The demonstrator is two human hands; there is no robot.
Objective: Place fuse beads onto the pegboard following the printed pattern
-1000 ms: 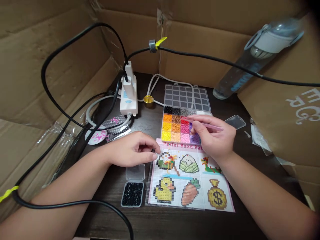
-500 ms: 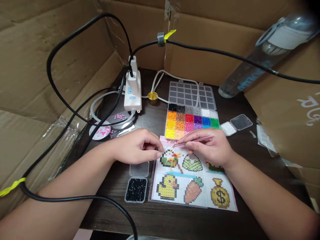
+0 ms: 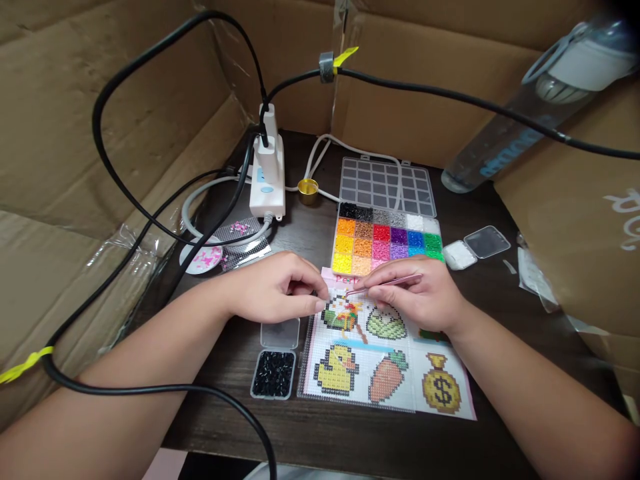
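My right hand [image 3: 420, 290] is closed around pink tweezers [image 3: 357, 291], whose tip points left over the upper part of a clear pegboard [image 3: 357, 404]. Near the tip, coloured beads [image 3: 350, 317] partly cover a printed picture. My left hand [image 3: 280, 287] hovers or rests at the board's upper left edge. Its fingers are curled, with thumb and forefinger tips close together; anything between them is too small to make out. Under the board lies a pattern sheet [image 3: 463, 373] with a duck, a carrot and a money bag.
A sorted bead box [image 3: 382, 250] stands behind the hands, its lid [image 3: 387, 187] folded back. Small cases hold black beads [image 3: 273, 375] and white beads [image 3: 460, 255]. Left are a power strip [image 3: 267, 193] and a looping black cable [image 3: 150, 389]. Cardboard walls [image 3: 425, 67] surround the table.
The camera view has shifted slightly. Both hands keep almost the same pose, and the tweezers stay over the upper part of the board.
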